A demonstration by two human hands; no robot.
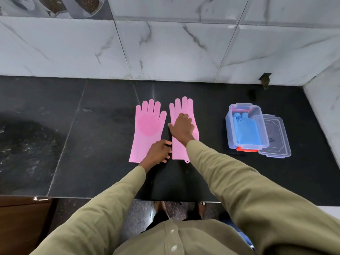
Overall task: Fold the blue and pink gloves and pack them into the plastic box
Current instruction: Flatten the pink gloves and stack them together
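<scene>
Olive sleeves, two hands, two pink gloves, one packed box — as I see them from the head view.

Olive sleeves (230, 181) reach over the near edge of the black counter (92, 144). I log the left hand (159, 151) curled, fingertips pinching the inner cuff edge of the right pink glove (184, 107). The right hand (182, 128) lies flat and released, palm pressing that glove's middle. The left pink glove (148, 129) lies flat just beside it, bristle patch up, fingers toward the counter's far edge. Toward the right edge stands the plastic box (246, 124), lid off, blue gloves (245, 131) folded inside, a red handle (244, 149) at its near end. The clear lid (276, 138) lies touching its right side.
</scene>
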